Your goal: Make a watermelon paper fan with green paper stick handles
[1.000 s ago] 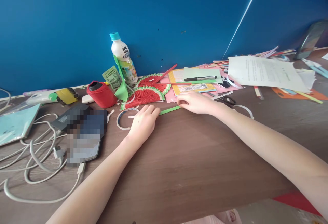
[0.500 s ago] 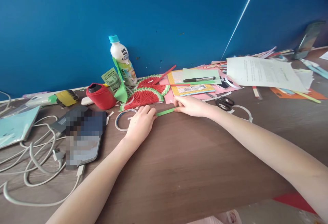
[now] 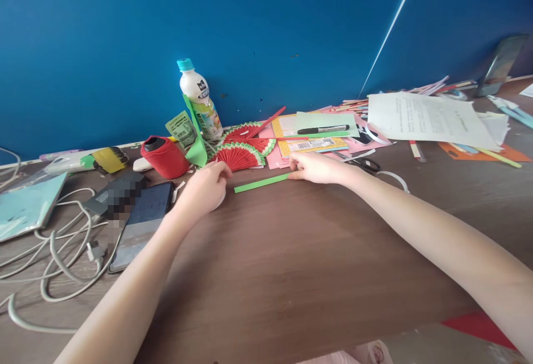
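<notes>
A thin green paper strip (image 3: 260, 183) lies flat on the brown desk (image 3: 291, 264). My right hand (image 3: 318, 167) has its fingers pressed together on the strip's right end. My left hand (image 3: 203, 189) is curled, fingers closed, over the clear tape ring, of which only a pale edge (image 3: 222, 199) shows under the palm. Just beyond both hands lie red pleated paper fans with green and white rims (image 3: 238, 155).
At the back left stand a white drink bottle (image 3: 199, 97) and a red thread spool (image 3: 164, 156). A phone (image 3: 141, 222) and white cables (image 3: 54, 242) lie left. A black marker (image 3: 325, 129), scissors (image 3: 366, 164) and white sheets (image 3: 428, 116) sit right, with paper scraps around.
My left hand let go of the strip's left end and moved left onto the tape ring. The strip now lies with that end free, while my right hand stays on its right end.
</notes>
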Motion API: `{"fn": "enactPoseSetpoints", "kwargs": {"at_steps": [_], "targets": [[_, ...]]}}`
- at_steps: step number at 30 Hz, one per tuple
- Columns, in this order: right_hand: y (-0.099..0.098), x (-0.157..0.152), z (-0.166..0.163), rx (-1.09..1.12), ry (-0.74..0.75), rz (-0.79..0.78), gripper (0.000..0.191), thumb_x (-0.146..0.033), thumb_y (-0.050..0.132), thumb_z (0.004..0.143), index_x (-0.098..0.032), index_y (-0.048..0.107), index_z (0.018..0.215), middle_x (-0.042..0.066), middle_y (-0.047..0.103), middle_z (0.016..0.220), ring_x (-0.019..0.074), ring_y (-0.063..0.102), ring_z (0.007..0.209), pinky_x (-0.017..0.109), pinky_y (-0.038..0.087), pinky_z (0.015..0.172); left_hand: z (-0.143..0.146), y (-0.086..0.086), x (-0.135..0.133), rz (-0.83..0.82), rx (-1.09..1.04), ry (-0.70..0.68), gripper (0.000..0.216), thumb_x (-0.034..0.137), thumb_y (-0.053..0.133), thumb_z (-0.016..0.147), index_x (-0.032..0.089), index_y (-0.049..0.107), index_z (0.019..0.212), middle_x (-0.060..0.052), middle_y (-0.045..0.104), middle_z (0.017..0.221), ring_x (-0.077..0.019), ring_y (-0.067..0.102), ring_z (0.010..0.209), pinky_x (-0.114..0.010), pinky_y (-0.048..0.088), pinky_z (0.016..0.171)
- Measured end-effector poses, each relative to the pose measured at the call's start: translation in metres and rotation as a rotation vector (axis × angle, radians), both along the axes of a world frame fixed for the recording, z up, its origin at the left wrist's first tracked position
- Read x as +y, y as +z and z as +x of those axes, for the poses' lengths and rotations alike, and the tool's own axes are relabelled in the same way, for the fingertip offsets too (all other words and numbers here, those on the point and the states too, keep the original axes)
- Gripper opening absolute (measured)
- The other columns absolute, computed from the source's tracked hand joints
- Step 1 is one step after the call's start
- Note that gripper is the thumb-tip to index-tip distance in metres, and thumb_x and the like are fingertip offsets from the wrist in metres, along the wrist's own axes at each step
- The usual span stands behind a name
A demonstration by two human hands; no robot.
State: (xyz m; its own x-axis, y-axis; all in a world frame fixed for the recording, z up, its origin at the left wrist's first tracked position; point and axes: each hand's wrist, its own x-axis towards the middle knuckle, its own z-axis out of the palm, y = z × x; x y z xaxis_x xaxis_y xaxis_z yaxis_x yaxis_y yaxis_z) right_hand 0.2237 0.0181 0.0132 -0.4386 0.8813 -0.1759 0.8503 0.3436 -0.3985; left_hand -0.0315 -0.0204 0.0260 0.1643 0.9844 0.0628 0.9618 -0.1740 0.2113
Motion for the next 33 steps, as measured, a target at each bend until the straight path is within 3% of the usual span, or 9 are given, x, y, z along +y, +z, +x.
{"fn": "enactPoseSetpoints", "kwargs": {"at_steps": [3,8,12,16,20,23,26,29,33], "targets": [[0.004,0.001,0.002,-0.034,0.000,-0.006,0.014,-0.029,0.052,0.076,-0.021,0.041,0.073,-0.003,0.049,0.063,0.0111,0.039,0.052,0.025,0.027,0.051,-0.008,0.008,-0.001,-0.156,0.256,0.115,0.019,0.031,0.037,0.076,0.021,0.052,0.072,-0.007,0.064,0.076,-0.0245,0.060,0.070,-0.032,0.040,0.059],[0.007,0.002,0.004,-0.005,0.042,-0.018,0.009,-0.025,0.051,0.074,-0.021,0.044,0.071,-0.001,0.052,0.070,0.0117,0.042,0.057,0.024,0.028,0.052,-0.008,0.013,-0.006,-0.379,0.292,-0.049,0.012,0.032,0.045,0.069,0.021,0.049,0.067,-0.002,0.062,0.068,-0.0181,0.056,0.061,-0.027,0.035,0.053],[0.008,0.004,0.006,0.019,0.047,-0.033,0.008,-0.025,0.048,0.077,-0.020,0.046,0.072,-0.001,0.050,0.066,0.0118,0.041,0.057,0.025,0.028,0.053,-0.005,0.030,-0.010,-0.440,0.079,-0.065,0.005,0.022,0.043,0.066,0.021,0.046,0.062,0.002,0.058,0.058,-0.0141,0.052,0.053,-0.024,0.034,0.049],[0.011,0.007,0.010,0.072,0.114,-0.108,0.012,-0.030,0.049,0.078,-0.020,0.048,0.072,-0.001,0.051,0.070,0.0112,0.043,0.057,0.024,0.029,0.053,-0.004,0.045,-0.013,-0.528,-0.318,-0.023,0.014,0.034,0.046,0.073,0.021,0.050,0.069,0.001,0.065,0.063,-0.0138,0.056,0.056,-0.024,0.040,0.053],[0.012,0.007,0.011,0.071,0.139,-0.143,0.012,-0.032,0.053,0.075,-0.020,0.054,0.074,0.000,0.053,0.070,0.0117,0.045,0.058,0.025,0.030,0.053,0.001,0.045,-0.015,-0.537,-0.634,-0.024,0.023,0.040,0.049,0.077,0.018,0.054,0.072,-0.003,0.068,0.069,-0.0141,0.059,0.062,-0.027,0.046,0.061],[0.012,0.002,0.004,0.172,0.107,0.010,0.013,-0.027,0.050,0.078,-0.019,0.058,0.084,0.002,0.057,0.077,0.0134,0.049,0.065,0.026,0.034,0.057,0.007,0.040,-0.016,-0.521,-0.825,-0.033,0.026,0.041,0.051,0.077,0.016,0.056,0.075,-0.005,0.067,0.072,-0.0146,0.059,0.064,-0.029,0.049,0.065],[0.011,-0.008,-0.009,0.409,0.191,0.183,0.023,-0.023,0.048,0.081,-0.021,0.056,0.103,0.005,0.058,0.100,0.0130,0.050,0.071,0.027,0.039,0.063,0.017,0.035,-0.019,-0.513,-0.898,-0.028,0.028,0.042,0.052,0.077,0.014,0.057,0.076,-0.006,0.067,0.074,-0.0144,0.058,0.063,-0.030,0.049,0.064],[0.010,-0.021,-0.023,0.571,0.370,0.195,0.041,-0.020,0.052,0.080,-0.026,0.048,0.120,0.008,0.046,0.124,0.0119,0.051,0.074,0.028,0.043,0.067,0.029,0.030,-0.024,-0.525,-0.900,-0.073,0.031,0.045,0.052,0.078,0.014,0.056,0.078,-0.005,0.068,0.073,-0.0139,0.058,0.063,-0.029,0.047,0.064],[0.010,-0.029,-0.030,0.654,0.374,0.250,0.021,-0.021,0.046,0.085,-0.020,0.060,0.101,0.006,0.059,0.098,0.0134,0.054,0.077,0.028,0.043,0.070,0.039,0.028,-0.033,-0.557,-0.980,-0.181,0.038,0.050,0.044,0.083,0.015,0.055,0.093,-0.007,0.069,0.073,-0.0172,0.062,0.073,-0.030,0.046,0.068]]}}
